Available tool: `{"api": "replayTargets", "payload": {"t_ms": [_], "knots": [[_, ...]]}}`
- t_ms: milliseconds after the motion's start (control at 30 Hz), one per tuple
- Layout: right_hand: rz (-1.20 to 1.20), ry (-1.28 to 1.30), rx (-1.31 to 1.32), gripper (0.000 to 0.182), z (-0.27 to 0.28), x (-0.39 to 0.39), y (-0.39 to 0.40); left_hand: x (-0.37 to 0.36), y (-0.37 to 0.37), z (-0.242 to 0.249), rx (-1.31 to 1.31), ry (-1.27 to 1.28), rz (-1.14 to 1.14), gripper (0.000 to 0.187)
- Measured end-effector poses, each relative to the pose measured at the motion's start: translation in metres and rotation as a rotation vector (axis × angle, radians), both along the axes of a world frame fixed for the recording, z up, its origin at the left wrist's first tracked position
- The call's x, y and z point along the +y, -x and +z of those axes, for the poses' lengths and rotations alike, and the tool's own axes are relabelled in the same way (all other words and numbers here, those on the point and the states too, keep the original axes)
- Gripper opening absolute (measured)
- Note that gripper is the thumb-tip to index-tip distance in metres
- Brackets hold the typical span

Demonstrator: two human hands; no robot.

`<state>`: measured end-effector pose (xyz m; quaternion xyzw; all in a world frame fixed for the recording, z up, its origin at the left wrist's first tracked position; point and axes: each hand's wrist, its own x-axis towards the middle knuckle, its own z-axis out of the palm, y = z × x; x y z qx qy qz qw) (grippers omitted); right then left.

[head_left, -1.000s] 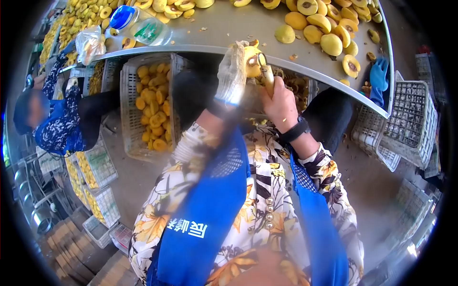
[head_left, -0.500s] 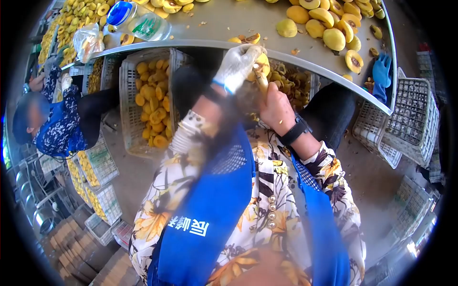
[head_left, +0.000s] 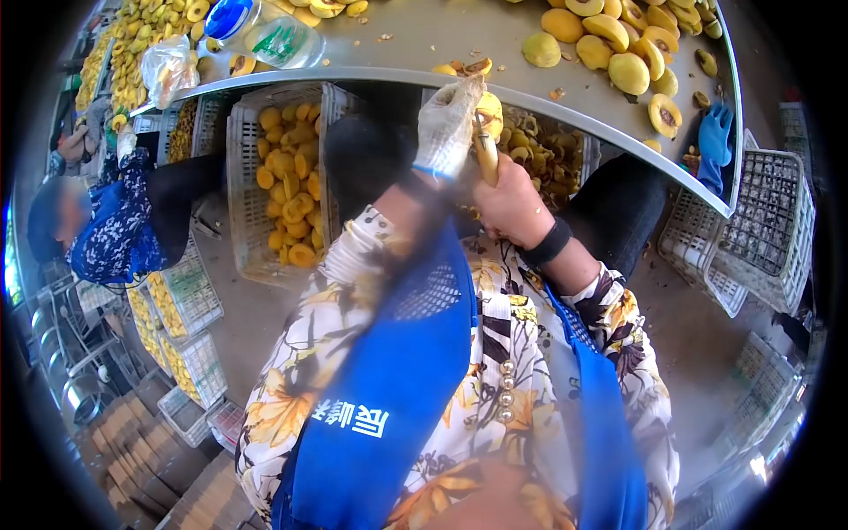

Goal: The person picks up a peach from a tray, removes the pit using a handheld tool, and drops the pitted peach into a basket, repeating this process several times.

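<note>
My left hand [head_left: 446, 128], in a white glove, is closed around a yellow peach half [head_left: 489, 117] just in front of the table edge. My bare right hand [head_left: 517, 201] grips a pitting tool [head_left: 486, 157] with a light wooden handle; its metal end is against the fruit's cut face. The glove covers part of the peach, so how deep the tip sits cannot be made out. Below both hands, a crate of peach pieces [head_left: 552, 155] stands under the table. A few scraps [head_left: 464, 68] lie on the tabletop beyond the glove.
The metal table [head_left: 397, 44] carries peach halves [head_left: 609, 53], a blue-capped bottle [head_left: 274, 40], a plastic bag [head_left: 168, 69] and a blue glove [head_left: 714, 141]. A peach crate [head_left: 287, 185] stands left, stacked crates [head_left: 760, 221] right. A co-worker [head_left: 115, 216] sits at far left.
My gloved left hand has turned more upright around the peach. The tool and my right hand have shifted slightly down, with the metal end still at the fruit.
</note>
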<state>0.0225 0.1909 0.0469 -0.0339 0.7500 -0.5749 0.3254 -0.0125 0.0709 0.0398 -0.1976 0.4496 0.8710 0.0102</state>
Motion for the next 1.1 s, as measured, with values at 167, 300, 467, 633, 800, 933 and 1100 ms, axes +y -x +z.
{"api": "replayTargets", "payload": {"t_ms": [167, 300, 467, 633, 800, 933, 1100], "knots": [[-0.023, 0.133, -0.349, 0.008, 0.021, 0.005, 0.001, 0.002, -0.004, -0.008, 0.07, 0.114, -0.103, 0.017], [-0.05, 0.125, -0.338, 0.008, 0.023, 0.002, -0.002, 0.002, -0.003, 0.003, -0.014, 0.04, -0.112, 0.018], [-0.005, 0.073, -0.278, 0.01, 0.02, 0.001, -0.003, 0.007, -0.001, 0.005, -0.075, 0.11, 0.025, 0.017], [0.016, 0.022, -0.171, 0.012, 0.018, 0.002, -0.006, 0.002, -0.003, -0.005, -0.101, 0.015, -0.041, 0.016], [0.007, 0.452, -0.703, 0.011, 0.019, 0.016, 0.0, 0.003, -0.007, -0.006, -0.011, 0.103, -0.072, 0.018], [-0.009, 0.571, -0.826, 0.009, 0.015, 0.019, 0.001, 0.008, -0.01, -0.004, -0.061, -0.095, -0.039, 0.022], [0.037, 0.613, -0.755, 0.009, 0.005, 0.015, 0.002, 0.003, -0.005, -0.009, -0.187, -0.211, 0.035, 0.026]]}}
